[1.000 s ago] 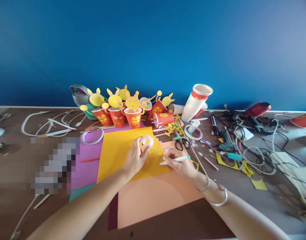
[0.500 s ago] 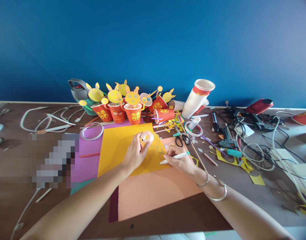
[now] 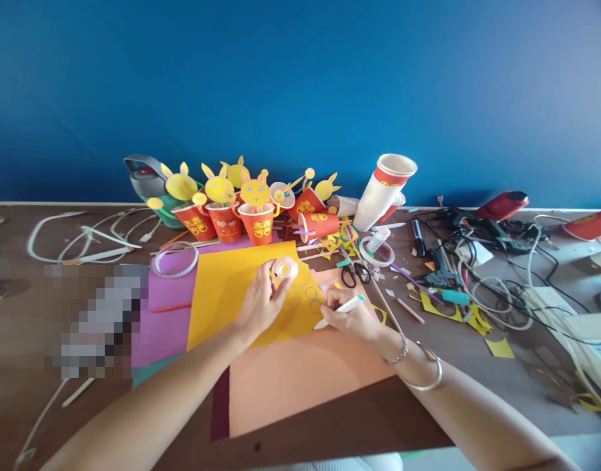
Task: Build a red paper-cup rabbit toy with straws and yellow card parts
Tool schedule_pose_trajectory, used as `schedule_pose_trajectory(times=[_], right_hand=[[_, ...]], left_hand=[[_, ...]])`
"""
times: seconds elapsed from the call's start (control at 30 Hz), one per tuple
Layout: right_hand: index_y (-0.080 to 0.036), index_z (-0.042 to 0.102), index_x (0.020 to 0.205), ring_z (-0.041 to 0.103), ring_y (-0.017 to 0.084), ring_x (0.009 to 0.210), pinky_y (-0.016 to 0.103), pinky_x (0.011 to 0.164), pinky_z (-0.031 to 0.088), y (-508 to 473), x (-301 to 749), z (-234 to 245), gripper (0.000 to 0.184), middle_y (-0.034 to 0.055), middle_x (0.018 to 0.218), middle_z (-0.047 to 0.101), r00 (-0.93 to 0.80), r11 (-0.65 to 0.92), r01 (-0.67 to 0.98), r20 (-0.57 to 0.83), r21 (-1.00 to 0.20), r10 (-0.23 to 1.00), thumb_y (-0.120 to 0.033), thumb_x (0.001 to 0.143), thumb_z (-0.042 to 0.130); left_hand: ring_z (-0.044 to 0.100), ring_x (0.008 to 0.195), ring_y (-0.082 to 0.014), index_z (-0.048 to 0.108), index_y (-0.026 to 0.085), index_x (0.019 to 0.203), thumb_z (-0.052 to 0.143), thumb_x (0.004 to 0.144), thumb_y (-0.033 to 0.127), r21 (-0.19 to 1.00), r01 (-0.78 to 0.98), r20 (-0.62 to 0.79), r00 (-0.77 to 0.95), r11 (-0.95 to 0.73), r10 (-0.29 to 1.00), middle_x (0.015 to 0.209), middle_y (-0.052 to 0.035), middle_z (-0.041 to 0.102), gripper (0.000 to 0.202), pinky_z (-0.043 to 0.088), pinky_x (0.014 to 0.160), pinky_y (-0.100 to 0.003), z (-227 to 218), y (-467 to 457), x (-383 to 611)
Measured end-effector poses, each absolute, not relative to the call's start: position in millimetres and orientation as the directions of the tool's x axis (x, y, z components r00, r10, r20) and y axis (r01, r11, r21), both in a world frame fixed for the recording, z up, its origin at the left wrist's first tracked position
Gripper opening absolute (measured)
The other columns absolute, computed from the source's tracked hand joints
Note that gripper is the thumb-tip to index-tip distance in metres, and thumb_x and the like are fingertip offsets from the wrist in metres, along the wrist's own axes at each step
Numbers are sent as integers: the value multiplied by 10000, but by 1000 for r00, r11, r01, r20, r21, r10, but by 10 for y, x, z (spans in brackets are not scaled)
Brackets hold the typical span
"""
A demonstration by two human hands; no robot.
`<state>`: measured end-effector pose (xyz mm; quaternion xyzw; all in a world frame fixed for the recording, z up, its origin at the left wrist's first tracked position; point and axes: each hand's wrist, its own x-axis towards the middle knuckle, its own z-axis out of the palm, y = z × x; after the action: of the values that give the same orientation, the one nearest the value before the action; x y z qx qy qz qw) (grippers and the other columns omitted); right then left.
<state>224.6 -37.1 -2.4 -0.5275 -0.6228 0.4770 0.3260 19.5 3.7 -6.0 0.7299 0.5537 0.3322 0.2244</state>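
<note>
My left hand (image 3: 261, 302) grips a small clear tape roll (image 3: 284, 267) and holds it over the yellow paper sheet (image 3: 222, 294). My right hand (image 3: 352, 318) holds a white pen with a teal cap (image 3: 340, 309), its tip low at the sheet's right edge. Small circles (image 3: 311, 294) are drawn on the yellow sheet between the two hands. The yellow sheet lies on a purple sheet (image 3: 163, 320) and a peach sheet (image 3: 290, 379).
Red paper cups with yellow rabbit faces (image 3: 254, 212) line the back, next to a stack of white cups (image 3: 381, 196). Scissors (image 3: 352, 275), tape rings, sticks and paper scraps lie right of the sheets. Cables and a glue gun (image 3: 442, 268) crowd the right side.
The view drifted slightly. My left hand with the tape roll and my right hand with the pen edged a little left and up on the yellow sheet.
</note>
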Motion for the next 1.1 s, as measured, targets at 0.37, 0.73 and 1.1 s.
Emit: schedule_pose_trajectory(times=[0.37, 0.73, 1.1], right_hand=[[-214, 350, 550, 396, 81, 434, 203, 400, 265, -363, 2248, -38, 301, -41, 464, 465, -239, 3, 350, -87, -937, 967, -286, 745, 569], [-211, 397, 582, 408, 90, 453, 210, 399, 286, -381, 2262, -36, 309, -34, 491, 486, -293, 22, 312, -74, -950, 953, -347, 768, 603], [-212, 409, 614, 411, 92, 477, 218, 430, 305, -384, 2234, -86, 325, -35, 536, 494, -360, 64, 326, -61, -943, 931, -397, 799, 601]], left_hand=[[556, 637, -158, 446, 194, 1103, 466, 898, 443, 734, 622, 210, 174, -273, 962, 758, 2, 525, 323, 461, 607, -293, -47, 45, 189], [552, 618, -148, 453, 186, 1117, 473, 895, 436, 715, 649, 201, 164, -259, 966, 764, 3, 539, 335, 454, 600, -283, -54, 47, 191], [555, 621, -143, 458, 189, 1112, 514, 883, 405, 693, 664, 238, 158, -281, 958, 775, 8, 541, 320, 464, 615, -280, -63, 44, 196]])
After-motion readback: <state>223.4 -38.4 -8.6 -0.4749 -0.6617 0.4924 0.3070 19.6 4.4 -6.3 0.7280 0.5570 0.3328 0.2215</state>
